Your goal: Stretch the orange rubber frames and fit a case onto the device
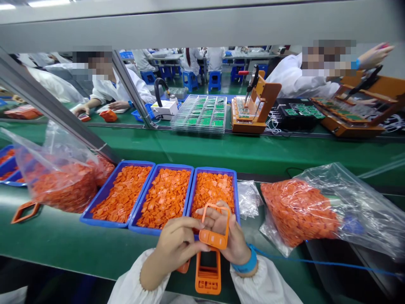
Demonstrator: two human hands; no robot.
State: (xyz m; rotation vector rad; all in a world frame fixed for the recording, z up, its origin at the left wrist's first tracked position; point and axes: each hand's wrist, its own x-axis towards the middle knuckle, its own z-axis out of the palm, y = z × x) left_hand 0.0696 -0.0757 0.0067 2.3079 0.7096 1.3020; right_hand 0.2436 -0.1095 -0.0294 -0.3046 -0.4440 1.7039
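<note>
Above the green bench I hold an orange plastic frame [213, 240] with a large window and a row of buttons along its lower bar. My left hand [174, 245] pinches its lower left side between thumb and fingers. From behind and along the right edge, my right hand [236, 242] supports it, fingers partly visible through the window. Below, on the bench, lies an orange housing [208, 287] with a window and small slots. Another orange piece [184, 267] is mostly hidden by my left hand. A blue wrist strap [247, 262] circles my right wrist.
Blue trays [130, 225] of small orange parts stand just beyond my hands. Bags of orange parts lie left [63, 190] and right [299, 211]; a loose orange frame [25, 212] is far left. A blue cord [316, 262] runs right. Co-workers sit across the line.
</note>
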